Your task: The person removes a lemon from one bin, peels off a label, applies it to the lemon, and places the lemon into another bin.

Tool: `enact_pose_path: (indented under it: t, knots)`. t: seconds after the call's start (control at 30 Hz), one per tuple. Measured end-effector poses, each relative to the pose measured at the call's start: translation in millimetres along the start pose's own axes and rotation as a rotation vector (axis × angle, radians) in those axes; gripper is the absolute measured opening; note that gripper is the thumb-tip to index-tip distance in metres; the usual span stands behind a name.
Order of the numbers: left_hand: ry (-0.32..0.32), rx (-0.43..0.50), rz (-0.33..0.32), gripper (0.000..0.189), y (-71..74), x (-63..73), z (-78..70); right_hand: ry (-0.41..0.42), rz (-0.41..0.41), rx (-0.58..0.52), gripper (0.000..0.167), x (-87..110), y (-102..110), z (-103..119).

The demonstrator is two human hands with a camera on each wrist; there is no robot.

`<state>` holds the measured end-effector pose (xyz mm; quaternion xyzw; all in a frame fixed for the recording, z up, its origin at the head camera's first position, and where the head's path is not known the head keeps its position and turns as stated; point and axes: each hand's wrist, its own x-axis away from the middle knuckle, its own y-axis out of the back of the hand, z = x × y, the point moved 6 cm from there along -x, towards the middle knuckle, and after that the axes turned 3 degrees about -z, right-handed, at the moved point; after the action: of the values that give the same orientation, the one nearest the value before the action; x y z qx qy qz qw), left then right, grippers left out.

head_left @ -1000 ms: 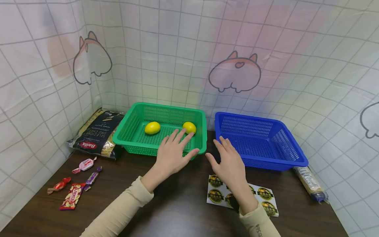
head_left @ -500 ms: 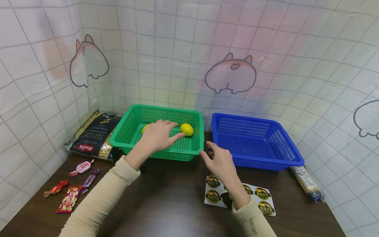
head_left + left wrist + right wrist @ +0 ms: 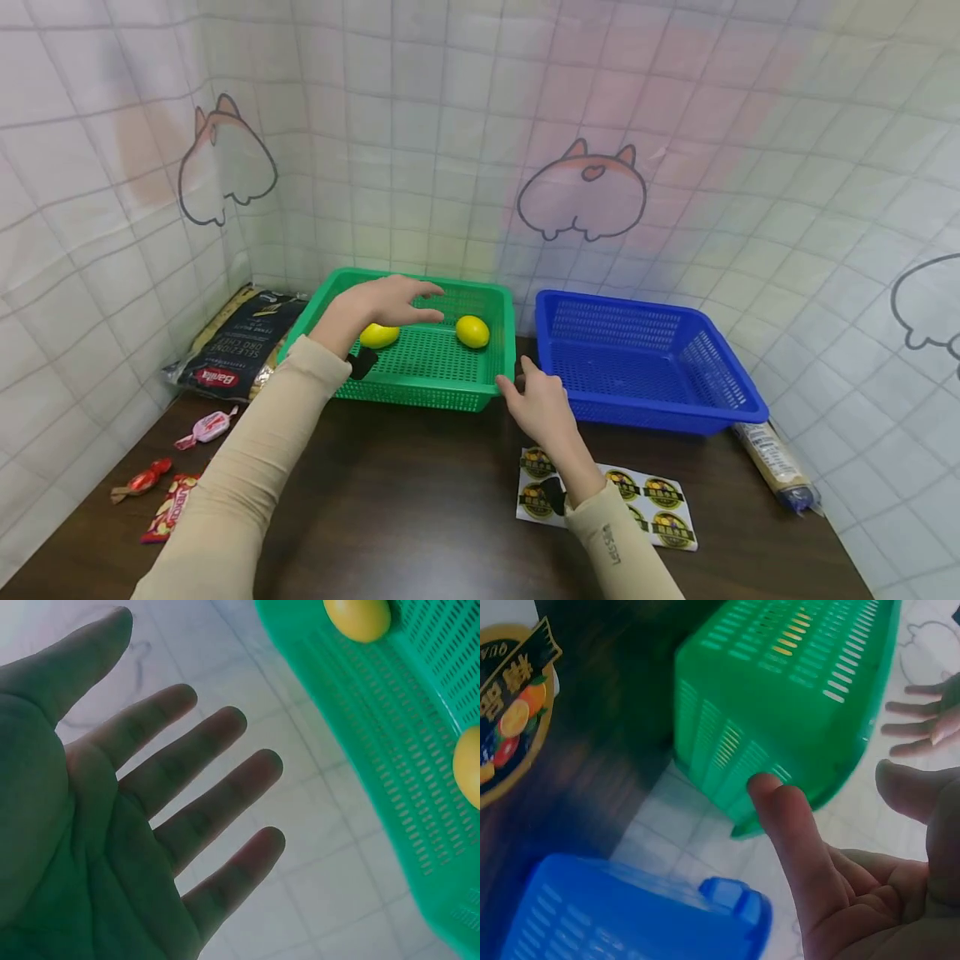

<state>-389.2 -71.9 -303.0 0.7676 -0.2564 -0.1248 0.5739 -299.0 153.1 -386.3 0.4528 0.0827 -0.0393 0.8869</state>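
Note:
A green plastic basket [image 3: 420,392] stands at the back, with two lemons inside, one left [image 3: 380,336] and one right [image 3: 472,332]. Over the basket's left half hovers my left hand [image 3: 375,302], its fingers spread and the palm bare in the left wrist view; it overlaps part of the left lemon in the head view. By the basket's front right corner is my right hand [image 3: 543,408], with nothing in its grasp. In the right wrist view its thumb [image 3: 911,787] stands apart from two extended fingers, while the other fingers bend inward. A blue basket [image 3: 652,412] sits just right of this hand.
Left of the green basket leans a black pasta bag [image 3: 240,342]. Wrapped sweets, one pink [image 3: 208,427] and one red [image 3: 142,480], lie near a red snack packet [image 3: 172,507]. A sticker sheet [image 3: 652,517] is under the right forearm; a slim packet [image 3: 776,462] lies far right.
My left hand has swung left and back, uncovering the right lemon and turning sideways. The right hand has shifted a little left to the green basket's corner. Both lemons stay in place.

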Motion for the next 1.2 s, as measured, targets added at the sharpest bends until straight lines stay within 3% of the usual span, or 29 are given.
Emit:
enact_pose_path:
  t: [0.17,0.47,0.63,0.77,0.9,1.2]
  knots:
    - [0.064,0.058,0.05,0.061,6.1,-14.2,22.4,-0.02,0.024,-0.04,0.069,-5.8,-10.1,-3.2]
    - [0.109,0.118,0.052,0.061,11.0,-36.3,51.3,-0.074,0.062,-0.288,0.071,-16.5,-9.9,-6.0]
    - [0.149,0.149,-0.011,0.065,-4.3,-50.4,75.2,-0.106,0.07,-0.379,0.07,-17.8,-10.8,-8.2]
    - [0.231,0.117,-0.026,0.069,-21.2,-52.7,95.0,-0.111,0.075,-0.381,0.07,-14.4,-15.1,-10.2]
    - [0.283,0.106,-0.004,0.069,-34.6,-51.4,106.3,-0.106,0.07,-0.37,0.069,-10.7,-17.6,-10.2]
    - [0.373,0.131,0.086,0.067,-56.1,-47.7,117.0,-0.124,0.084,-0.414,0.067,-9.9,-20.2,-13.3]
